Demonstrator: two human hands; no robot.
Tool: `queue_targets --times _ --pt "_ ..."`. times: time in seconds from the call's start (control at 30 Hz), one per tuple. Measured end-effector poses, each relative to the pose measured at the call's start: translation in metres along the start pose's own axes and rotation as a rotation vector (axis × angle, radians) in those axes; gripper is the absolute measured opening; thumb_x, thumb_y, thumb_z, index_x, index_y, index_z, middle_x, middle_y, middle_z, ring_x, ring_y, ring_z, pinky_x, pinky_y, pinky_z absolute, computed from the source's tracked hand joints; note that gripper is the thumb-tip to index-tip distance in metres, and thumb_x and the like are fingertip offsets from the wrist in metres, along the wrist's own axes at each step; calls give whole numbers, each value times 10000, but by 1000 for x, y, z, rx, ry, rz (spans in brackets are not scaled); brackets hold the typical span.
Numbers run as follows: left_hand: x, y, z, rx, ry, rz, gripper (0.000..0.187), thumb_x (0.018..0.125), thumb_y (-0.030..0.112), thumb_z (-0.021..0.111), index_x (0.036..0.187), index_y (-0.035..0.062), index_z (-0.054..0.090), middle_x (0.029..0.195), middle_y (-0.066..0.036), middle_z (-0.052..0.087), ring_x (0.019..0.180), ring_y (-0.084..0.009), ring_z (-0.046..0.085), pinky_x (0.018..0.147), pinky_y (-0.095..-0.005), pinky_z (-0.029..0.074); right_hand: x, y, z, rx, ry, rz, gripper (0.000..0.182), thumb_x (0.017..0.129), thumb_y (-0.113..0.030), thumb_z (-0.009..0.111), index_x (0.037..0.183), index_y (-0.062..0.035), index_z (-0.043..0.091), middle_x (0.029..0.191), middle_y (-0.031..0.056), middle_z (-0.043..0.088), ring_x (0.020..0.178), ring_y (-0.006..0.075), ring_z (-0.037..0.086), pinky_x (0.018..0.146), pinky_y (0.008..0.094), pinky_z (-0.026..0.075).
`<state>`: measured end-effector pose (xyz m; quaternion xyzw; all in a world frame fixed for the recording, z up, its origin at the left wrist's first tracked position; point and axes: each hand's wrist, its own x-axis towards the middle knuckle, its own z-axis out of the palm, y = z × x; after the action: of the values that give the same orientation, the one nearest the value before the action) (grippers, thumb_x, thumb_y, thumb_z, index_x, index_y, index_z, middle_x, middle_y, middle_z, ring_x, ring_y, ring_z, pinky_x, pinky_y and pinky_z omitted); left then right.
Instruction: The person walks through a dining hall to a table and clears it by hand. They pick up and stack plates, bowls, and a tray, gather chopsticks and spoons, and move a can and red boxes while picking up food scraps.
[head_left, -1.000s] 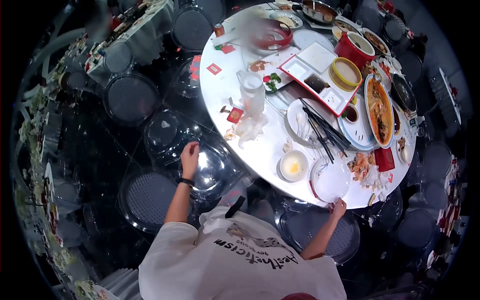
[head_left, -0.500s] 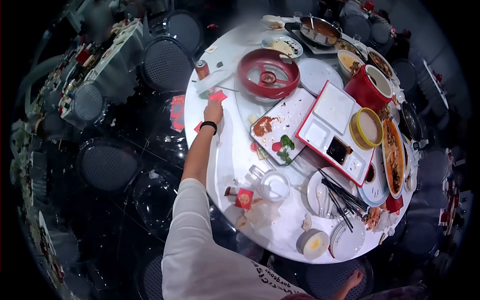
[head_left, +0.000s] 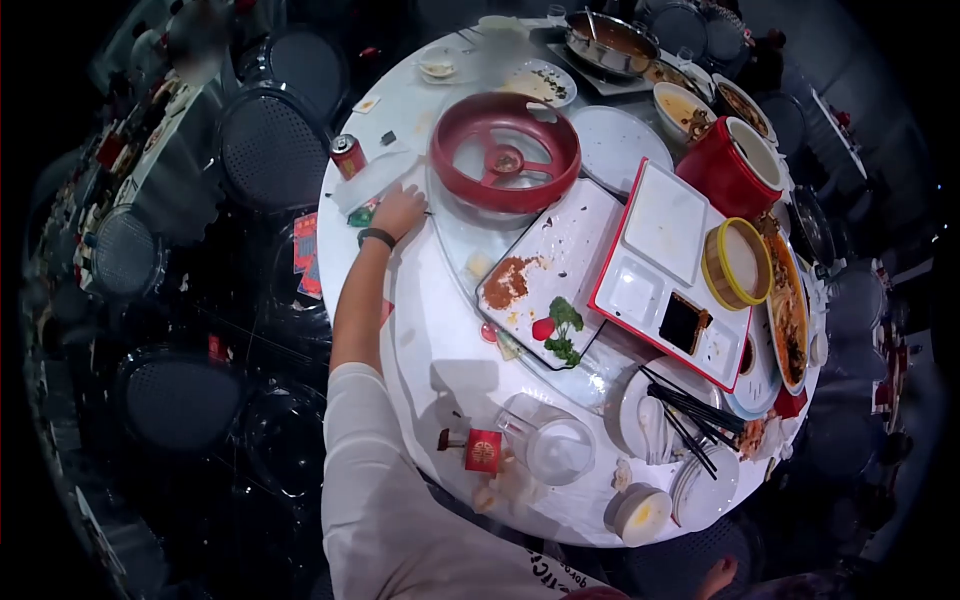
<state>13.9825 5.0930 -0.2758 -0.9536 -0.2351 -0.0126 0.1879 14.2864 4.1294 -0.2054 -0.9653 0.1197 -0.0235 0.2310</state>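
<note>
The left hand [head_left: 400,211] has come within reach of the long whitish sheet [head_left: 374,181] at its eleven o'clock; its grip I cannot tell.

The person's left hand [head_left: 400,209] at a pale wrapper [head_left: 378,179], its grip unclear.
The fingertips blend into the wrapper, so whether they pinch it cannot be told. A green item [head_left: 361,214] beneath is partly covered and too small to identify. The forearm [head_left: 358,310] hides part of a red card [head_left: 386,312]. Near the bottom edge the right hand [head_left: 718,578] is dim, its fingers indistinct, and the shirt [head_left: 395,515] and its lettering [head_left: 556,572] are cut off. A blurred patch [head_left: 508,50] veils part of the table's [head_left: 425,300] far side.
</note>
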Motion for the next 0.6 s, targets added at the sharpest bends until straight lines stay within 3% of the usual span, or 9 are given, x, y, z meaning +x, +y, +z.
queue_targets --times 0.17,0.23,0.27,0.33,0.4,0.47,0.5,0.6 --pt "-56 -4 -31 -108 249 103 157 765 103 559 915 61 542 1004 -76 563 1003 -241 535 940 -369 397 2 -13 -7 -109 76 -226 287 823 -181 586 1040 6 585 914 190 631 789 319 595 739 427 486" --pt "-67 -4 -26 -230 253 -22 229 762 77 555 989 42 553 1042 -95 566 1027 -264 530 928 -370 413 -1 -17 -7 -146 106 -372 269 805 -160 598 999 26 606 901 199 637 784 330 601 733 434 486" --pt "-66 -9 -23 -285 282 -127 247 762 72 554 1006 36 554 1045 -99 567 1024 -268 530 915 -376 421 2 -10 -6 -150 127 -498 261 796 -149 603 979 37 616 895 203 640 781 336 603 731 438 486" --pt "-51 -25 -6 -314 253 -220 288 751 79 559 1037 45 559 1015 -80 571 992 -248 522 843 -387 432 8 7 3 -23 218 -1044 246 778 -128 615 938 58 636 882 211 646 776 347 609 725 445 485" --pt "-32 -33 -1 -163 105 -188 247 739 72 563 984 64 585 964 -62 567 982 -223 509 807 -349 425 5 -3 9 -26 230 -993 247 774 -105 604 943 73 630 871 229 640 776 354 607 724 441 485" --pt "-17 -33 10 -48 2 -134 115 754 109 551 806 104 654 929 -20 577 971 -191 503 797 -315 415 -13 -53 5 -292 103 -293 262 779 -95 592 972 80 622 875 246 634 786 362 608 725 433 488" --pt "-11 -29 13 -22 -2 -73 117 757 118 550 798 110 659 917 -10 578 968 -183 502 795 -310 413 -3 -57 10 -116 90 -260 277 783 -115 596 977 79 629 880 255 637 798 383 613 735 431 492" --pt "-15 -27 23 -15 19 67 104 764 135 549 801 123 645 877 10 571 951 -162 505 800 -287 408 17 -78 1 -379 144 -456 270 787 -129 602 971 62 647 880 241 647 796 366 625 723 415 500"
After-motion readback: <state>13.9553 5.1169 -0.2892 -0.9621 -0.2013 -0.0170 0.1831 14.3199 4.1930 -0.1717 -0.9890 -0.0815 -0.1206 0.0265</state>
